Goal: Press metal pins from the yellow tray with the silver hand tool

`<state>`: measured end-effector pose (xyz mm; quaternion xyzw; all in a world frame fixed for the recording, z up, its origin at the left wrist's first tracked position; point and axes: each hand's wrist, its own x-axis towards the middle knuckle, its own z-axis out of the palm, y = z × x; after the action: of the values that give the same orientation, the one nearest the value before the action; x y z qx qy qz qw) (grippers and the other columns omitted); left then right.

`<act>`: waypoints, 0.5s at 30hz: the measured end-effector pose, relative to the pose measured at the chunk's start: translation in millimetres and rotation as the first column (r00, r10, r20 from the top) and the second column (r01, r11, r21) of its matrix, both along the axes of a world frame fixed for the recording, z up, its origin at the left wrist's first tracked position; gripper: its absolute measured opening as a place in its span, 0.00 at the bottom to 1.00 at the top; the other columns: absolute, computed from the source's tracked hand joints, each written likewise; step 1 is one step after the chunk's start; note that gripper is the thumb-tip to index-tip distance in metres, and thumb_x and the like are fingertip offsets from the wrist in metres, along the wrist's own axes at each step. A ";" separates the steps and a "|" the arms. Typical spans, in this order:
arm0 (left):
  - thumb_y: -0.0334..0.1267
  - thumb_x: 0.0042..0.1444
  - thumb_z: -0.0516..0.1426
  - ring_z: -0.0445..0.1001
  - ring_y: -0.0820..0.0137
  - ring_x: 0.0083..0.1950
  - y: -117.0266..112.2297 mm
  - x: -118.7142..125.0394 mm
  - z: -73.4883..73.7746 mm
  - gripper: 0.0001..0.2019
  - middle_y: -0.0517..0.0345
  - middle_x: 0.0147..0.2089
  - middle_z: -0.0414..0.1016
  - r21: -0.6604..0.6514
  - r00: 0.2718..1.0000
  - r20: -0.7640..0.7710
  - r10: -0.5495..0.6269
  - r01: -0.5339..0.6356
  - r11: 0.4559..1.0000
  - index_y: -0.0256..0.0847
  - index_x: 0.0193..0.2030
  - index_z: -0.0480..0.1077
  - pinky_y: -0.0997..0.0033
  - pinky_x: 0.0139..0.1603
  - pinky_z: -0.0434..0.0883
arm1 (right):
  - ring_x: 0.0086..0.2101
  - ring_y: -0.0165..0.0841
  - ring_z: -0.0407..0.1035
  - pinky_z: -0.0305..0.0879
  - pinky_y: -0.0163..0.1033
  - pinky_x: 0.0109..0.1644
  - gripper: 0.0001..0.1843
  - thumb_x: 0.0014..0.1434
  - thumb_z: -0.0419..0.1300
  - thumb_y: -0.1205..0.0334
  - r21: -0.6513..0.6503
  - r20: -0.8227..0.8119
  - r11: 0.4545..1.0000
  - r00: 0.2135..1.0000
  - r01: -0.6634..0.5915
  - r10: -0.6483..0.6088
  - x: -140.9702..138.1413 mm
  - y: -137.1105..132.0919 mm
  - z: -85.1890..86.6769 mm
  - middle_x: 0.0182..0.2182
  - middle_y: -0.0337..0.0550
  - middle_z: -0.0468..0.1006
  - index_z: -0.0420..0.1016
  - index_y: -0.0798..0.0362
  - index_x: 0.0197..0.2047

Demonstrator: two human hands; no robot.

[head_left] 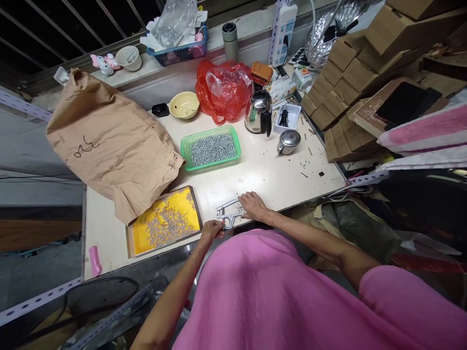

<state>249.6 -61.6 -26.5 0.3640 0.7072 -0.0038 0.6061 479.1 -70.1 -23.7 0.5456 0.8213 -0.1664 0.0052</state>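
Note:
A silver plier-like hand tool (pixel 229 216) with two spread handles and a small spring lies at the front edge of the table. My right hand (pixel 254 206) grips its handle ends, fingers over the upper handle and thumb by the lower one. At the tool's head, my left hand (pixel 212 230) is closed in a pinch; a tiny red bit shows by the fingertips, but what they hold is too small to name. Left of it, a shallow tray (pixel 197 208) with a yellow lining carries many small metal pins. Farther back, a green plastic basket (pixel 184 148) contains many small silver metal pieces.
A large brown paper bag (pixel 109 141) leans over the table's left side. Behind the basket are a yellow bowl (pixel 184 105), a red plastic bag (pixel 222 92), a steel kettle (pixel 258 113) and a lidded metal cup (pixel 289 142). Cardboard boxes (pixel 350 73) are stacked at right.

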 end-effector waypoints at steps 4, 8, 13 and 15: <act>0.35 0.50 0.60 0.72 0.71 0.19 4.8 5.2 3.1 0.06 0.63 0.14 0.69 -0.028 0.981 -0.120 -0.152 0.149 0.988 0.37 0.26 0.68 0.75 0.24 0.71 | 0.49 0.47 0.61 0.56 0.49 0.54 0.42 0.52 0.67 0.46 0.010 -0.027 1.000 1.000 0.012 -0.012 4.5 -2.9 -1.6 0.50 0.57 0.69 0.61 0.63 0.61; 0.34 0.50 0.59 0.74 0.71 0.22 3.3 4.1 1.5 0.05 0.63 0.15 0.70 0.009 0.989 -0.092 -0.114 0.115 0.993 0.38 0.26 0.67 0.76 0.25 0.72 | 0.53 0.48 0.58 0.53 0.51 0.58 0.45 0.51 0.68 0.46 0.051 -0.120 0.997 0.991 0.058 -0.052 10.6 -11.9 -4.6 0.54 0.58 0.67 0.57 0.60 0.64; 0.35 0.51 0.59 0.73 0.72 0.20 0.0 -0.8 -3.2 0.06 0.64 0.16 0.69 0.045 0.996 -0.033 -0.088 0.090 0.995 0.38 0.26 0.66 0.76 0.25 0.72 | 0.55 0.46 0.58 0.53 0.51 0.58 0.36 0.58 0.64 0.52 0.035 -0.173 0.988 0.974 0.151 -0.143 10.8 -8.9 -7.4 0.55 0.56 0.68 0.59 0.58 0.64; 0.36 0.50 0.60 0.73 0.72 0.20 0.6 -1.4 -4.4 0.07 0.64 0.16 0.69 0.054 0.996 -0.017 -0.087 0.088 0.995 0.38 0.26 0.66 0.76 0.24 0.72 | 0.51 0.44 0.61 0.56 0.48 0.53 0.22 0.62 0.60 0.62 0.011 -0.095 0.986 0.982 0.166 -0.164 8.7 1.6 -7.9 0.50 0.54 0.72 0.66 0.56 0.58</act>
<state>248.1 -60.9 -30.9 0.4109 0.6949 -0.0138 0.5901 487.8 -68.5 -31.6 0.6035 0.7741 -0.1838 -0.0522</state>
